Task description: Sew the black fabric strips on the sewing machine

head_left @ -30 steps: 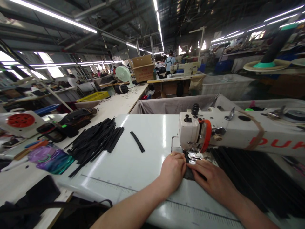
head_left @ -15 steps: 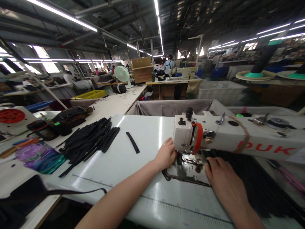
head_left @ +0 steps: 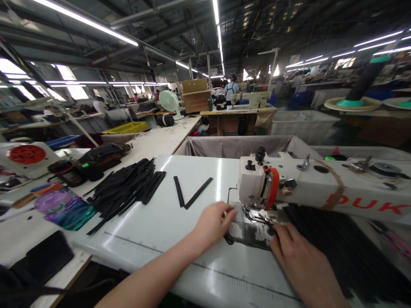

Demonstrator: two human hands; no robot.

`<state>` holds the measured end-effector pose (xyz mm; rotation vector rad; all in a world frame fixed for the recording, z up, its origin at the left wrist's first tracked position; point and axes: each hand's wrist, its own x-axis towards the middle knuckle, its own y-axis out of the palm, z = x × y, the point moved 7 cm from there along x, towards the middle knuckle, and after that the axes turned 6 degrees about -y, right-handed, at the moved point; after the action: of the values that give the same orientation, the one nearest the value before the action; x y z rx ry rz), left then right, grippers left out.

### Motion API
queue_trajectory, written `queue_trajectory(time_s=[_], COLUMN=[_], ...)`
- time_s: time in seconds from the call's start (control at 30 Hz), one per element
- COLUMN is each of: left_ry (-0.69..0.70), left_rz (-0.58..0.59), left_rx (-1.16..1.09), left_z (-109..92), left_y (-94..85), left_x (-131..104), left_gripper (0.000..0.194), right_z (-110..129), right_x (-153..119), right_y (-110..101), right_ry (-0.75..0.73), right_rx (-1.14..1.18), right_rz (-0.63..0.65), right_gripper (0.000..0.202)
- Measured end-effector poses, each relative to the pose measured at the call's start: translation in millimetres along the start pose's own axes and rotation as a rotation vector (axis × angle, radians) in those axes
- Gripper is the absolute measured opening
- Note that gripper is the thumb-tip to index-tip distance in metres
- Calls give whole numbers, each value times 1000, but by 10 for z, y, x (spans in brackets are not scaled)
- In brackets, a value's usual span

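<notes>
My left hand point(head_left: 215, 224) is at the left edge of the sewing machine's metal plate point(head_left: 247, 234), fingers curled in toward the thumb; whatever they pinch is hidden. On the other side of the needle area, my right hand point(head_left: 300, 259) has thumb and fingertips closed on the dark end of a black strip, mostly covered by the fingers. The white sewing machine point(head_left: 253, 179) with an orange guard stands just behind both hands. Two loose black strips, one on the left point(head_left: 179, 191) and one on the right point(head_left: 199, 192), form a V on the tabletop.
A heap of black strips point(head_left: 128, 184) lies on the left of the table; more strips point(head_left: 337, 252) spread under the machine arm. Pink-handled scissors point(head_left: 394, 241) lie far right. Beyond stand a cloth-lined bin point(head_left: 237, 145), a fan point(head_left: 170, 102) and a carton point(head_left: 196, 96). A person point(head_left: 231, 89) stands farther back.
A second black strip now lies beside the first on the tabletop. My left hand has drawn down and away from the machine head; my right hand has come slightly lower and left.
</notes>
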<state>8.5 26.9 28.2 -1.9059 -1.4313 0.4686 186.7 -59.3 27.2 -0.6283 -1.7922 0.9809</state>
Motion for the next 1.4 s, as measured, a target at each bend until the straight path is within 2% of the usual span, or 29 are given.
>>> queue_trajectory(time_s=[0.07,0.1,0.17,0.23,0.33,0.4,0.47,0.53,0.6,0.63,0.7,0.87,1.1,1.23,1.4], left_ry=[-146,-208,-264,-325,-367,-301,-177,-42,74,119,189,292,288,267,288], left_rz=[316,360,307,256,283,159,-52,-159,-119,-84,-40,-34,9,-13,-40], left_rx=[-343,-434,-501,-543,-551,-439,-230,-12,106,119,106,112,237,257,219], left_z=[-114,-142,-122,-7,136,151,80,-44,-139,-166,-191,-200,-221,-212,-207], left_y=[435,557,616,582,555,465,329,275,321,350,385,410,494,509,524], left_x=[-81,-87,-12,97,197,214,166,77,10,-11,-25,4,19,41,31], left_gripper=[27,24,16,20,18,22,33,27,8,5,11,13,15,19,19], right_z=[223,304,381,388,303,265,279,311,329,330,323,324,280,253,267], right_x=[48,83,162,219,226,195,162,143,138,138,138,115,138,180,135], right_y=[-51,-76,-106,-99,-81,-41,5,43,78,92,120,136,71,78,115], right_ry=[-83,-113,-157,-238,-351,-375,-377,-357,-327,-313,-294,-340,-309,-255,-265], right_rx=[114,202,438,655,724,631,513,432,402,397,386,343,403,441,465], right_rz=[-10,-11,4,46,4,-47,-81,-102,-113,-119,-129,-135,-126,-83,-58], right_gripper=[31,32,29,32,38,38,38,37,37,37,38,37,32,30,29])
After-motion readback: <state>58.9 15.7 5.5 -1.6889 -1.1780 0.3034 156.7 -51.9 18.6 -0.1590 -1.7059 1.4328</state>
